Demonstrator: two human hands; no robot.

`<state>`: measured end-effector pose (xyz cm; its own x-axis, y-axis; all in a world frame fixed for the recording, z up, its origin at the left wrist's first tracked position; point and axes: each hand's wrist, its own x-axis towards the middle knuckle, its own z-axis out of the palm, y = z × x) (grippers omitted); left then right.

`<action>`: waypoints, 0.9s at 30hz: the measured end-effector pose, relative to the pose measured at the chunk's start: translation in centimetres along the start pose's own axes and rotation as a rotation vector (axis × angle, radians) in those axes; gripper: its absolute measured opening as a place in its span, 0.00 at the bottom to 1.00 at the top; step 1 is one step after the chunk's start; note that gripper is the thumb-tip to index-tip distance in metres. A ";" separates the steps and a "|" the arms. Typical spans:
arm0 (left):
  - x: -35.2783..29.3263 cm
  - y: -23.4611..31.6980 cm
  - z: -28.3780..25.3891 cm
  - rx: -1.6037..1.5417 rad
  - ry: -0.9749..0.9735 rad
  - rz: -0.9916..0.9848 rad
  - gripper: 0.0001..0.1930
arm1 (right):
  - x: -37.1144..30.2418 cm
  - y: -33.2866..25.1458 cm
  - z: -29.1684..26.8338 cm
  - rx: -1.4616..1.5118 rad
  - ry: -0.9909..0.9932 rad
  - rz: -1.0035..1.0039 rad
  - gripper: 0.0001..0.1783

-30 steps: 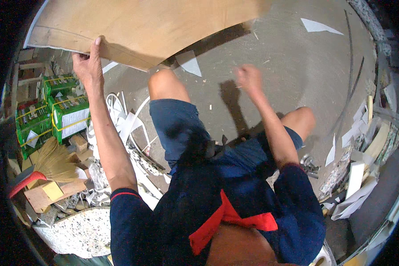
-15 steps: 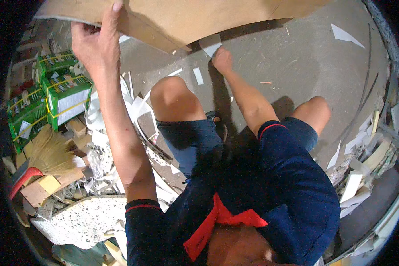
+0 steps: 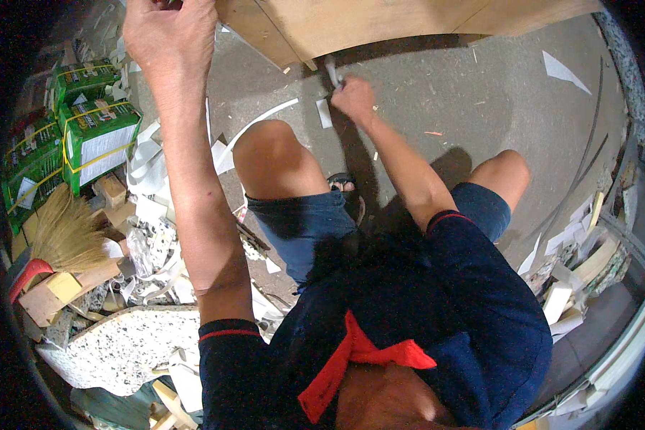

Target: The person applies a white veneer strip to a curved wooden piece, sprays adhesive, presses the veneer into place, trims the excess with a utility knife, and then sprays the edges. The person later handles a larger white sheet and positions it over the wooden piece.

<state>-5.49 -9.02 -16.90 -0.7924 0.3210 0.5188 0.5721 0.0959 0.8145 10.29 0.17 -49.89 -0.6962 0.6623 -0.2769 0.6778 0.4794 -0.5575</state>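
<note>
One pale, narrow scrap of sheet material (image 3: 331, 70) is pointing toward 11 o'clock from the curled fingers of the person's right hand (image 3: 353, 98).

Its long axis is running from 11 to 5 o'clock, showing near the curved edge of a broad tan wooden board (image 3: 380, 25) at 12 o'clock; the right hand, the nearer one, is pinching it, its forearm slanting in from 5 o'clock. At 11 o'clock, the left hand (image 3: 168, 43) is apparently gripping the board's left side, fingertips out of sight.
</note>
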 end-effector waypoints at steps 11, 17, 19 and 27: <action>-1.0 0.9 -0.6 0.012 0.015 -0.046 0.22 | -4.7 -1.2 7.0 -0.178 -0.083 -0.070 0.25; -1.2 0.5 0.2 -0.144 0.038 -0.071 0.22 | -3.0 -4.6 6.0 -0.133 -0.060 -0.289 0.19; -1.3 0.4 0.4 -0.285 0.064 0.053 0.21 | -1.9 -6.8 7.3 -0.218 -0.172 -0.427 0.16; -1.2 2.7 -0.9 0.065 0.005 -0.288 0.20 | -0.8 -9.7 12.0 -0.558 -0.600 -0.565 0.18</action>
<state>-3.15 -10.04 -15.06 -0.9250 0.2676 0.2699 0.3357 0.2425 0.9102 1.43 -11.92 -53.64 -0.8509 -0.0742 -0.5200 0.1164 0.9387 -0.3244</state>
